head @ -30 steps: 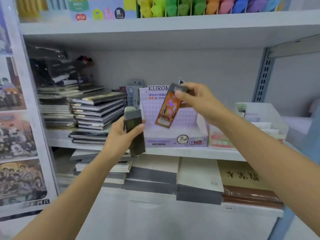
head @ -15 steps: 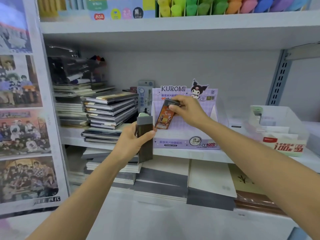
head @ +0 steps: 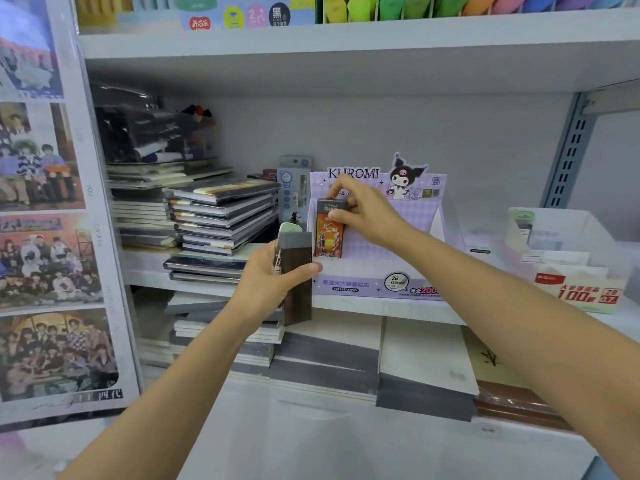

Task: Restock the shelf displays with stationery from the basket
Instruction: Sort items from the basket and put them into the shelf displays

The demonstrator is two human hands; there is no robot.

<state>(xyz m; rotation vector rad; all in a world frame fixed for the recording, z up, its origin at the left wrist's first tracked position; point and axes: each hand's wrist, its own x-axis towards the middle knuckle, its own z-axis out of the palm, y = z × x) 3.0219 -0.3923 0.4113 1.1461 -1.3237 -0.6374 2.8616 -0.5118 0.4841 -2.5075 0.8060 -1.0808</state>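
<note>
My right hand (head: 363, 211) pinches the dark top of a small orange pack (head: 329, 235) and holds it upright inside the left end of the purple Kuromi display box (head: 381, 285) on the middle shelf. My left hand (head: 268, 287) grips a stack of dark slim packs (head: 296, 271) upright, just in front of the box's left corner. The basket is out of sight.
Stacks of wrapped notebooks (head: 221, 220) fill the shelf left of the box. A white tray (head: 568, 244) with a red-lettered label stands to the right. More notebooks (head: 426, 362) lie on the lower shelf. Photo posters (head: 52, 258) cover the left panel. The upper shelf edge (head: 346, 36) carries coloured items.
My right hand has lowered the orange pack from a tilted position in the air to upright inside the display box. My left hand stays in front with its packs.
</note>
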